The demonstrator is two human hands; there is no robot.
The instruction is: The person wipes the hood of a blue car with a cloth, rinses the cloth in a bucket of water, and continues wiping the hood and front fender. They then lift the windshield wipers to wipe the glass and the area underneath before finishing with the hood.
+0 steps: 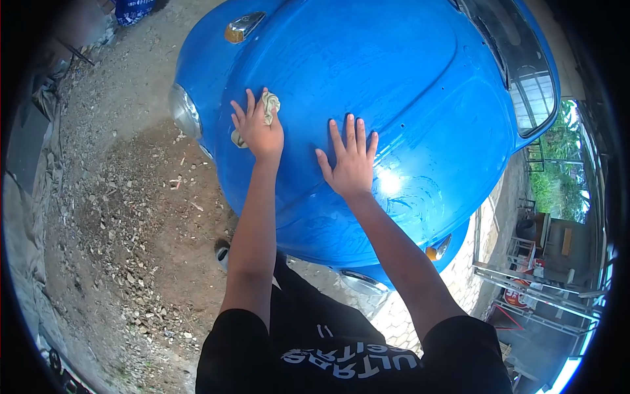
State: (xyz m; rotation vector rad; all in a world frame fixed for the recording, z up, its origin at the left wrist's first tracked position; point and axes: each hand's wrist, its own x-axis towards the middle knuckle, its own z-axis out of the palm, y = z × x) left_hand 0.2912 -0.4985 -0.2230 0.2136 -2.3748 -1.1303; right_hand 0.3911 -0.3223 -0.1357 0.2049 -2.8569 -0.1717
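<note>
cloth [271, 108] lies bunched under the left hand [262, 136] on the blue hood [341, 65], one fold poking up between thumb and forefinger and another bit showing past the outer edge of the palm. the fingers of that hand are spread, and i cannot tell whether the thumb pinches the fold or the palm simply presses it down. a loose hold like that looks like the main weak point: the wad could slide out from under the hand, leaving bare fingertips to drag over the paint. grit is another worry, since the ground [144, 262] beside the front end is loose stones and dirt; a crumb caught in the folds could scratch the surface. the right hand [353, 173] rests flat with its fingers spread and nothing in it, near a small dark spot [402, 125] that may be a hole; its edge, if sharp, might nick a fingertip. if the glossy surface is slick, weight on that palm could make it skid or leave prints. the bright glare [389, 182] beside the wrist could also hide streaks, and leaning in further could rub the black shirt [315, 315] against the panel.
</note>
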